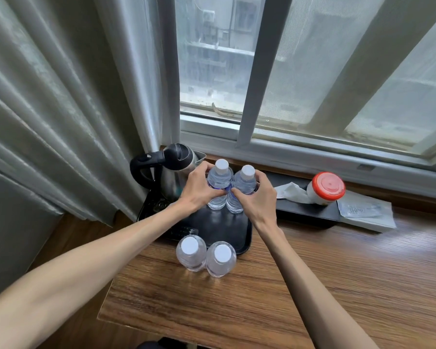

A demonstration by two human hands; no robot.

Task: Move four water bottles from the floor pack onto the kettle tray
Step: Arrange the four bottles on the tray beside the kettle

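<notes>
Gripping two clear, white-capped bottles upright on the black kettle tray [244, 238]: left hand [199, 188] wraps one bottle [219, 183], right hand [258, 197] the other [243, 187]. Two more bottles [205, 255] stand at the tray's near edge.

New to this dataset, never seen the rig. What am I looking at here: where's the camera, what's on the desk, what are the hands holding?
There is no robot: a person works with bare hands, and the single picture comes from a wide-angle camera on their head, looking forward and down, so both forearms reach in from the bottom.

The surface is a wooden desk by a window. At its back left lies a black tray with an electric kettle on it. The left hand grips one water bottle and the right hand grips a second one, both upright over the far part of the tray. Two more bottles stand at the tray's near edge, apparently on the desk. To the right lies a red-lidded container on another dark tray.
</notes>
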